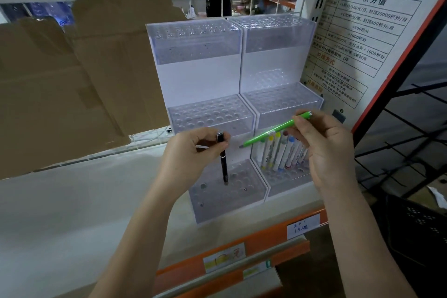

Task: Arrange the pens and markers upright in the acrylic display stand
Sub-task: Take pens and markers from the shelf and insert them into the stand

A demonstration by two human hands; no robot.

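Two pens are held before the acrylic display stand (232, 94), one in each hand. The black pen (223, 159) is pinched near its cap between thumb and fingers of the left hand (191, 152); its long axis is nearly vertical, and its tip is set at, or perhaps just inside, a hole of the lowest left tier (227, 189), though the clear plastic makes the depth hard to judge. The green pen (275, 129) is gripped at its upper end by the right hand (324, 150) and lies slanted, its tip pointed down and to the left, above the markers (283, 150) already stood in the lowest right tier. The coming move is judged to turn on the black pen's alignment with its hole: little more than a straight lowering is needed. The green pen must first be swung upright, and the left hand is the nearer to a seat
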